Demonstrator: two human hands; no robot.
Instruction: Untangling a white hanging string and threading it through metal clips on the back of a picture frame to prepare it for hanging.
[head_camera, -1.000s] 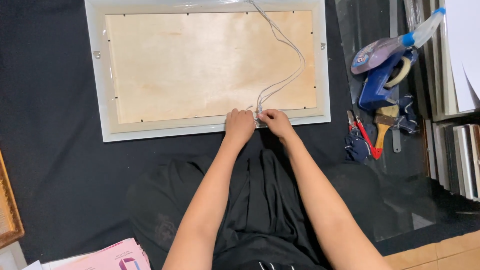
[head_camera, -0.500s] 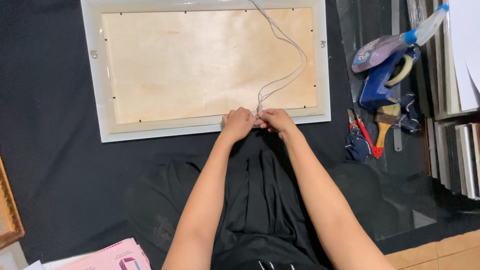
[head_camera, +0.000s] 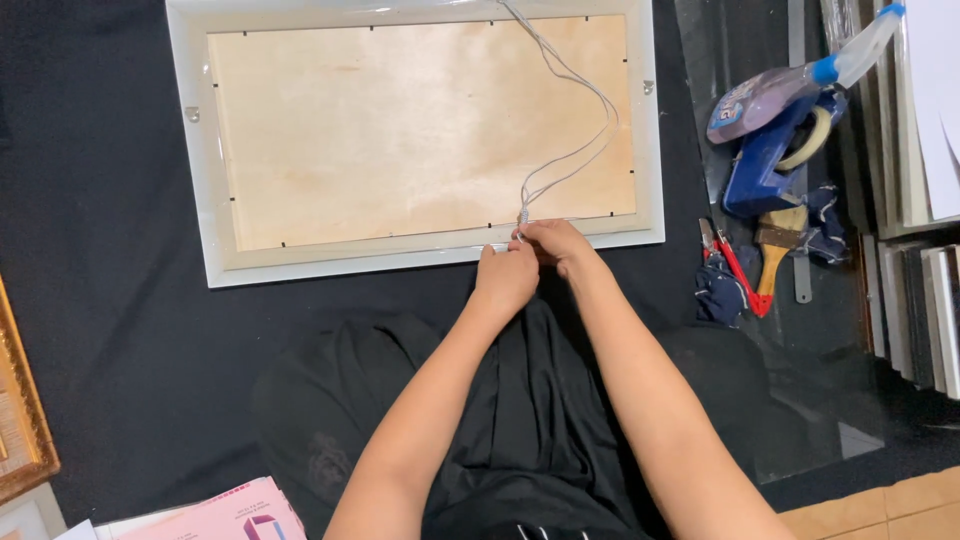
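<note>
The left hand (head_camera: 505, 278) and right hand (head_camera: 556, 243) meet at the near edge of a white picture frame (head_camera: 430, 258), fingers pinched together on the end of a pale wire (head_camera: 570, 150) that loops across the frame's wooden back toward its far edge. At the far left lies a gold frame (head_camera: 22, 420), with a pink box (head_camera: 225, 510) near it. To the right sit red pliers (head_camera: 738, 275), a brush (head_camera: 777, 245) and a blue tape dispenser (head_camera: 775, 150).
</note>
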